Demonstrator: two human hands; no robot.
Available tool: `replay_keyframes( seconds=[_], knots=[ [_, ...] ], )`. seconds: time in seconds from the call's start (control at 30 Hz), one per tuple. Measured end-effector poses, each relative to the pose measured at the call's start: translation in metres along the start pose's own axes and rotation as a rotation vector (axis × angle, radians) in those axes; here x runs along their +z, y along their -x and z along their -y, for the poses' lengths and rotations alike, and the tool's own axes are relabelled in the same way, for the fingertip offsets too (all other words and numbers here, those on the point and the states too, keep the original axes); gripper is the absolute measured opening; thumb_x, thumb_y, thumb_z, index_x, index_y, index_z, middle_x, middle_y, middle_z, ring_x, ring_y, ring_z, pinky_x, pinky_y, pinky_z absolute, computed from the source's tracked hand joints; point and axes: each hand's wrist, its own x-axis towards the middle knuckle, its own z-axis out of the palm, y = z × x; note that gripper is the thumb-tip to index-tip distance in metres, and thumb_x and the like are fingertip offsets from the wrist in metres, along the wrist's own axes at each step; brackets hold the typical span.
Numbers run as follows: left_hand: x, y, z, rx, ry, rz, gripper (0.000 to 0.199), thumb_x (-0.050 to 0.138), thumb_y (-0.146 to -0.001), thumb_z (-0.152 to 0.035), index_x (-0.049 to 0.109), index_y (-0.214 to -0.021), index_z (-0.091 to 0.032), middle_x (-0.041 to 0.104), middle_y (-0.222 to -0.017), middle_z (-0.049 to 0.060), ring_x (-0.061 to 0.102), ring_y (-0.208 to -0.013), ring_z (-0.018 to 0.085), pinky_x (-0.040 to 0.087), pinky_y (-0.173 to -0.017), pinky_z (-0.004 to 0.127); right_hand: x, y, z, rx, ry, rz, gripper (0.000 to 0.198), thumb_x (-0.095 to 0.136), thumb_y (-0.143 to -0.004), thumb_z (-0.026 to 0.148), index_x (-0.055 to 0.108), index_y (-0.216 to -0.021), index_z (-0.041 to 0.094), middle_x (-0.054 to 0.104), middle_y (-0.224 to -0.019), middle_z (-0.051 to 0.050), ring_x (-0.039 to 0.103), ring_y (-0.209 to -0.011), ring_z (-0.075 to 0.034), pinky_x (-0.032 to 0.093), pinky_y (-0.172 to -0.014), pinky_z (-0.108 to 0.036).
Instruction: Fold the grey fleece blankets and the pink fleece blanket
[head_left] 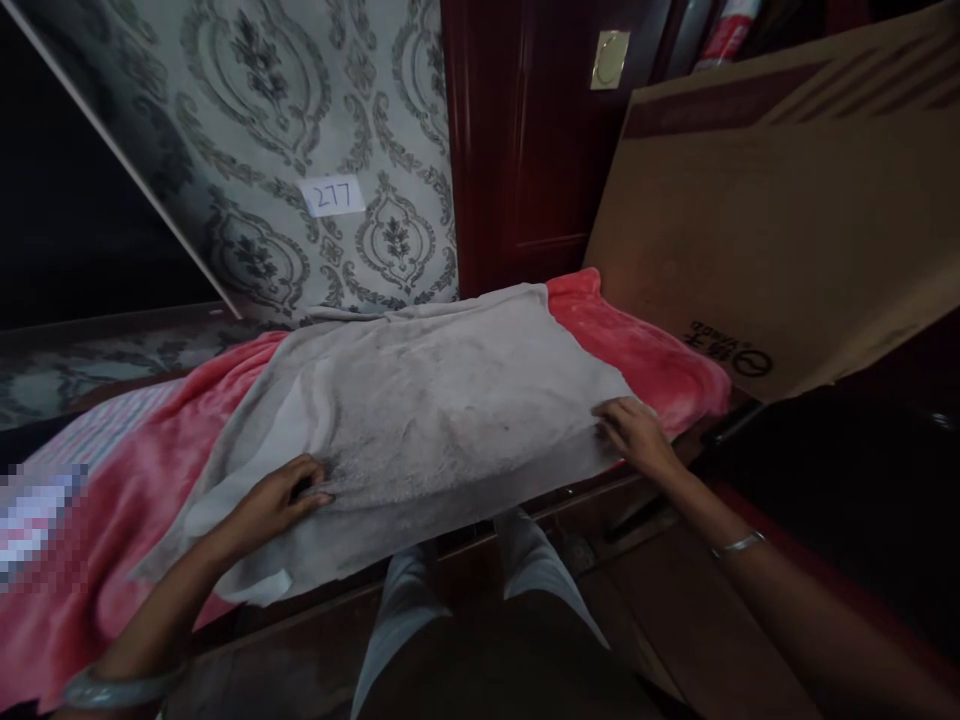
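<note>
A grey plush cloth (457,390) is spread over a red blanket, with a thinner pale layer (480,502) showing along its near edge and left side. My left hand (289,497) pinches the cloth near its front left, thumb and fingers closed at a crease. At the right end, my right hand (636,432) has its bent fingers closed on the cloth's edge; the fold between them is partly hidden. The red blanket (637,355) shows beyond the cloth on both sides.
A large cardboard sheet (780,220) leans at the right by a dark red door (525,130). Patterned wallpaper (397,235) with a paper label (334,195) reading 277 is behind. A dark panel (90,180) stands at the left. My legs are close to the front edge.
</note>
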Motion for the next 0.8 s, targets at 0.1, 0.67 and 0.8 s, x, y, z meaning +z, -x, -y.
replay_keyframes(
  seconds=[0.1, 0.67, 0.8],
  knots=[
    [-0.007, -0.002, 0.0, 0.018, -0.053, -0.011, 0.019, 0.056, -0.085, -0.04, 0.048, -0.075, -0.025, 0.056, -0.076, 0.0, 0.055, -0.071, 0.019, 0.051, -0.068, 0.033, -0.008, -0.002, 0.003, 0.069, 0.005, -0.143, 0.021, 0.045, -0.098, 0.031, 0.064, -0.096, 0.023, 0.068, -0.094, -0.01, 0.063, -0.092, -0.026, 0.05, -0.085, -0.042],
    [-0.03, 0.04, 0.01, -0.036, -0.129, 0.095, 0.023, 0.047, -0.097, -0.039, 0.06, -0.091, -0.02, 0.065, -0.099, 0.008, 0.059, -0.096, 0.022, 0.047, -0.093, 0.039, 0.034, 0.047, -0.028, 0.137, 0.019, -0.102, 0.023, 0.044, -0.089, 0.044, 0.059, -0.092, 0.027, 0.068, -0.086, -0.014, 0.062, -0.083, -0.035, 0.049, -0.073, -0.049],
    [-0.034, 0.051, 0.042, -0.26, -0.248, 0.012, 0.023, 0.059, -0.087, -0.035, 0.065, -0.103, -0.019, 0.067, -0.108, 0.011, 0.061, -0.105, 0.027, 0.048, -0.097, 0.044, 0.045, 0.055, -0.039, 0.144, 0.041, -0.15, 0.018, 0.044, -0.086, 0.044, 0.057, -0.087, 0.031, 0.066, -0.079, -0.014, 0.061, -0.076, -0.036, 0.048, -0.065, -0.049]
  ],
)
